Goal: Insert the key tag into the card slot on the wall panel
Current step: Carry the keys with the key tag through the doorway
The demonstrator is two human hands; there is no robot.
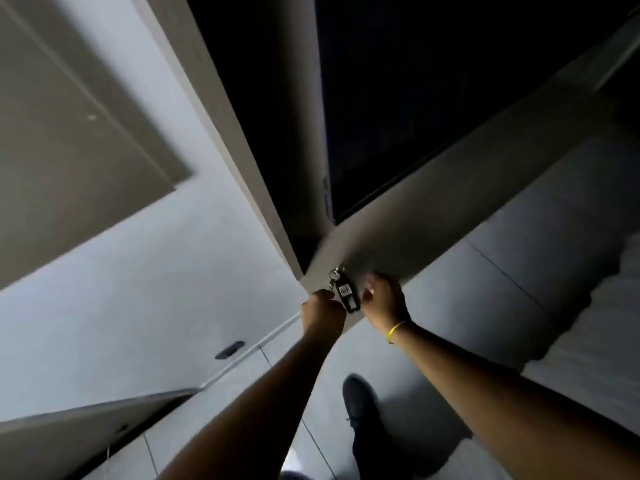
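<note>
The key tag [347, 296] is a black fob with a white label, hanging from a metal ring with keys [334, 276] against the edge of a pale door [433, 216]. My left hand [322, 313] is a closed fist just left of the tag, gripping at its ring. My right hand [383, 299], with a yellow band on the wrist, sits just right of the tag with its fingers curled and the thumb close to the tag's edge; contact is unclear. No card slot is clearly visible.
The view is tilted and dim. A dark opening [270, 98] lies beyond the door. A white wall [138, 271] on the left carries a small dark fixture [229, 349]. Grey floor tiles [502, 271] and my dark shoe [363, 410] are below.
</note>
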